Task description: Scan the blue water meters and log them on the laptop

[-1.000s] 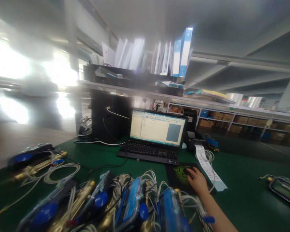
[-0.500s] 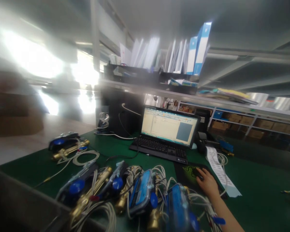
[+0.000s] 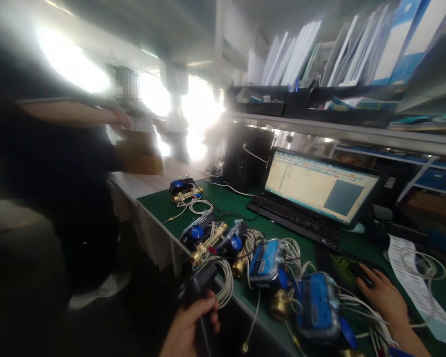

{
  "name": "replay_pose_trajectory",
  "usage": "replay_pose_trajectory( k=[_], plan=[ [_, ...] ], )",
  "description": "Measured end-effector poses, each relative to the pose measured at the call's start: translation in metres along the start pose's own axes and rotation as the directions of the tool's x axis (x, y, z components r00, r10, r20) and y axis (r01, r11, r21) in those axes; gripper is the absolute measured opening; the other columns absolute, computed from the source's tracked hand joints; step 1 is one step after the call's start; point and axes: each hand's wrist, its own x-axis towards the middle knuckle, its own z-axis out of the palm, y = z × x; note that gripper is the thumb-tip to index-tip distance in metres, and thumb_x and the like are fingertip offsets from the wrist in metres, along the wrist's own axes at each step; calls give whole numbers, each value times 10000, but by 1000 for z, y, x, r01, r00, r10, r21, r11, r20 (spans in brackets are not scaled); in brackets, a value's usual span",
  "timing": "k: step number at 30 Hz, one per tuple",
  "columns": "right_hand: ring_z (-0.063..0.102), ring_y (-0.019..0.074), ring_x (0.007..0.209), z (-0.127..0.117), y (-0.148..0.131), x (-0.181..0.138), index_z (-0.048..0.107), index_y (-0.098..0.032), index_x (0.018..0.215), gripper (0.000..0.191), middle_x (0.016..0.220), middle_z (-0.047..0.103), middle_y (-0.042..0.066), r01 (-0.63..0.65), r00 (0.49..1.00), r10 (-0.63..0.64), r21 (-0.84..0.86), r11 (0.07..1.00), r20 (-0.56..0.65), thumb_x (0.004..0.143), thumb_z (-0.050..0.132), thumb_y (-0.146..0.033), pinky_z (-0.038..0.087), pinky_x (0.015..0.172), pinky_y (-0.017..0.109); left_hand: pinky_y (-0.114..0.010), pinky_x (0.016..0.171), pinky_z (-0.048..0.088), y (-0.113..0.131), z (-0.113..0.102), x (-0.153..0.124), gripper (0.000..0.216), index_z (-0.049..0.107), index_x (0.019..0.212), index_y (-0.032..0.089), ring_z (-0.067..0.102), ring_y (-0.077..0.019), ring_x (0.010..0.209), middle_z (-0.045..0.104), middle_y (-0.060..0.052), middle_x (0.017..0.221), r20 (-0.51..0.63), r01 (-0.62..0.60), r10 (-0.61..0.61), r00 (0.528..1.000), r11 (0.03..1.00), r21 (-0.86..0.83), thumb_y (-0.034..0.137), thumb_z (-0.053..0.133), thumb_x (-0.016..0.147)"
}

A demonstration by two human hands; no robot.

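Standing at nine o'clock, a blurred person (image 3: pixel 55 163) leans by the table (image 3: pixel 163 208). At six o'clock the left hand (image 3: pixel 188 327) has its grip closed on a dark handheld scanner (image 3: pixel 198 287), whose cord could snag the tangled meter wires (image 3: pixel 223 277). At four o'clock the right hand (image 3: pixel 384 297) covers a black mouse (image 3: pixel 360 271), so its grip is unclear.

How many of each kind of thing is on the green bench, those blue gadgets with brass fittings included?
Blue meters with brass fittings: 5 (farthest, then, nearest)
Laptops: 1
Mice: 1, under the right hand
Paper strips: 1
Handheld black devices: 1, in the left hand
Total: 9
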Motion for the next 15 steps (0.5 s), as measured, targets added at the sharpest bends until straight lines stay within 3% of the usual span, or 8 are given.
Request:
replay_pose_trajectory(
  k=[9,15],
  plan=[
    [445,311,1191,12,9,3,507,-235,1302,585,1269,477,122,-70,996,72,-35,997,60,836,329,-542,398,977,426,-260,558,460,-6,19,7,208,532,895,102,437,-117,625,489,-42,797,33,93,-89,996,982,-162,121,666,738],
    [465,319,1164,9,6,4,500,-254,1307,573,1292,453,124,-102,991,104,-35,994,80,832,348,-534,413,954,437,-262,557,471,-5,22,9,193,548,877,91,460,-121,631,508,-54,814,-14,100,-104,994,977,-187,119,678,737]
  ],
)
